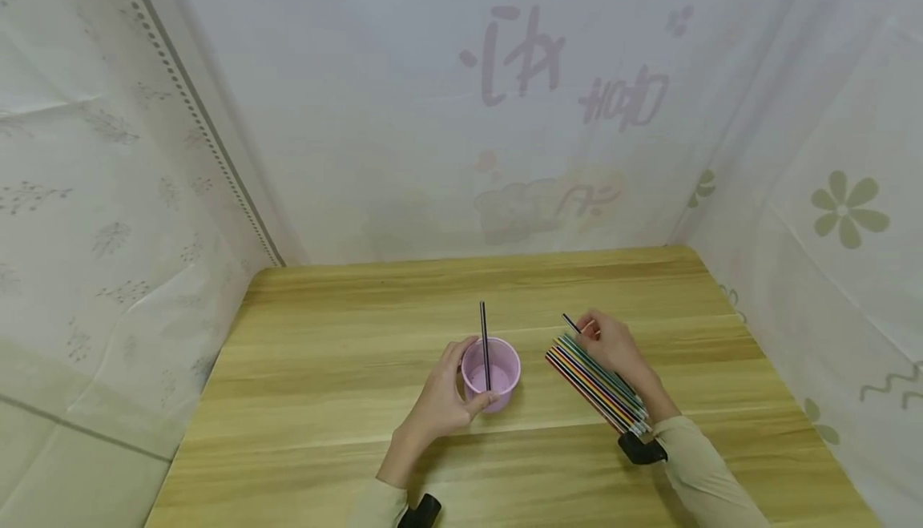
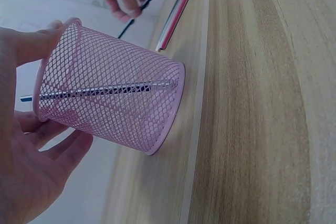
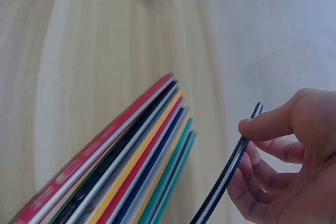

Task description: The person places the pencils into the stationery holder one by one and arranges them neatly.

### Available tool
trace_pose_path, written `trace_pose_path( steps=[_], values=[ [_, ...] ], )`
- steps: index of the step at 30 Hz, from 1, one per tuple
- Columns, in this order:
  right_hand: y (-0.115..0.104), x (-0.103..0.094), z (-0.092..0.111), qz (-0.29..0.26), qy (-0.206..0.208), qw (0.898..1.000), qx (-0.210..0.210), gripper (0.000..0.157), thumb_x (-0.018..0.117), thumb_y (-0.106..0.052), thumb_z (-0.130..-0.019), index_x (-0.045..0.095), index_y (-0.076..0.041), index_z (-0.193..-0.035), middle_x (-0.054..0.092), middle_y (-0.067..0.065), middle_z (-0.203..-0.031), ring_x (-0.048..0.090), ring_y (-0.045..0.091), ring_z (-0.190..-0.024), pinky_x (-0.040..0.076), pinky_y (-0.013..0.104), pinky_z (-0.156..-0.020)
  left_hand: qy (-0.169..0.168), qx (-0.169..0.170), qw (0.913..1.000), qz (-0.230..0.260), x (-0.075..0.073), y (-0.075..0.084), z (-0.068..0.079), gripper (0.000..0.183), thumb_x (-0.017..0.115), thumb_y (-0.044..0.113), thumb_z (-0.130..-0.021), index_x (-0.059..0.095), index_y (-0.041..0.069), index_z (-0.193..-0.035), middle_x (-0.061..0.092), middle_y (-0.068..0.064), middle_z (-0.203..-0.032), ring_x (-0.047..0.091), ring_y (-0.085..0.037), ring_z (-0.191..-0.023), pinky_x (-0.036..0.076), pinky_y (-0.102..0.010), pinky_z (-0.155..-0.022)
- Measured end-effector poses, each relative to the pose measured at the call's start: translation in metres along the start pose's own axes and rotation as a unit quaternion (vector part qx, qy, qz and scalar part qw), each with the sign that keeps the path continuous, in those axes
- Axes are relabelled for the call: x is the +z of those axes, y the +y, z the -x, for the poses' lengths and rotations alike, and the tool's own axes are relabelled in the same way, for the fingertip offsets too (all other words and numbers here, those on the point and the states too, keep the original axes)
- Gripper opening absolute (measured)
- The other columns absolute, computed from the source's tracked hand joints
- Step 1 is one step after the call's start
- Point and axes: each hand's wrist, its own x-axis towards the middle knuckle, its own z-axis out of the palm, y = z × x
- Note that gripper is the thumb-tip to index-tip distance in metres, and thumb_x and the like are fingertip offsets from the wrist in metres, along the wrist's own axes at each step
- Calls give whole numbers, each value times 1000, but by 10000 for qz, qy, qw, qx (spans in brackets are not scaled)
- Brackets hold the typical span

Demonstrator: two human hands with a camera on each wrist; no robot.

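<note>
My left hand (image 1: 441, 393) grips a pink mesh pencil cup (image 2: 113, 85) near its rim, thumb on one side and fingers on the other. One dark striped pencil (image 1: 484, 336) stands in the cup, leaning, its upper end poking out past the rim. Between thumb and fingertips my right hand (image 1: 611, 345) pinches a dark blue and white striped pencil (image 3: 226, 174). That hand is over the far end of a row of striped pencils (image 1: 594, 384) in red, black, yellow, blue and green, lying side by side on the table to the cup's right.
The wood-grain table (image 1: 346, 320) spreads around the cup and pencils. White patterned sheets (image 1: 389, 111) hang behind it and along both sides. A black wrist strap piece (image 1: 642, 449) on the right arm overlaps the near ends of the pencils in the head view.
</note>
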Motion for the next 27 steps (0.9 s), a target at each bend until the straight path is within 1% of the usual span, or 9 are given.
trace_pose_path(
  steps=[4,7,12,14,20,24,27],
  values=[
    [-15,-4,-1,-245,136,9996,-92,12,67,-6,-93,63,-2,-104,64,11,-87,60,19,-77,48,26,-65,-32,-8,10000,34,0,0,-1,89,87,23,-79,38,5,-152,54,-9,-135,57,-27,-126,52,-46,-108],
    [-26,-6,-1,-414,274,9987,-149,13,65,-6,-95,63,-1,-107,65,15,-92,62,22,-80,50,25,-66,-25,-18,10000,47,-1,0,-1,89,87,23,-79,39,5,-152,54,-9,-134,57,-27,-126,52,-47,-109],
    [-46,-10,-2,-595,654,9955,-343,15,65,-6,-96,63,0,-110,68,17,-97,66,28,-87,54,27,-72,-17,-57,10000,7,0,-1,-1,90,87,26,-79,39,7,-153,54,-9,-135,57,-27,-126,52,-47,-108],
    [-54,-11,-3,-642,840,9934,-438,16,65,-6,-95,64,0,-111,68,17,-97,67,29,-88,55,26,-74,-21,-66,10000,-17,0,-1,0,90,86,27,-79,38,8,-153,54,-9,-136,57,-27,-126,52,-48,-107],
    [-78,-15,-5,-937,1276,9851,-678,17,66,-5,-94,63,1,-109,69,18,-95,67,29,-85,54,15,-69,-8,-15,10000,4,1,-3,0,90,86,26,-79,38,6,-153,55,-10,-135,58,-28,-124,53,-48,-106],
    [-93,-19,-6,-1165,1368,9812,-698,18,66,-6,-94,62,2,-110,68,19,-97,67,30,-87,54,14,-66,-5,-5,10000,29,1,-3,0,89,86,26,-80,38,5,-153,55,-9,-134,58,-28,-123,53,-48,-105],
    [-105,-22,-6,-1329,1376,9792,-671,18,65,-8,-95,62,1,-110,68,17,-100,66,28,-88,55,14,-66,-11,-6,10000,44,0,-3,0,89,86,26,-80,38,5,-153,55,-9,-133,58,-28,-124,53,-48,-105]
  ],
)
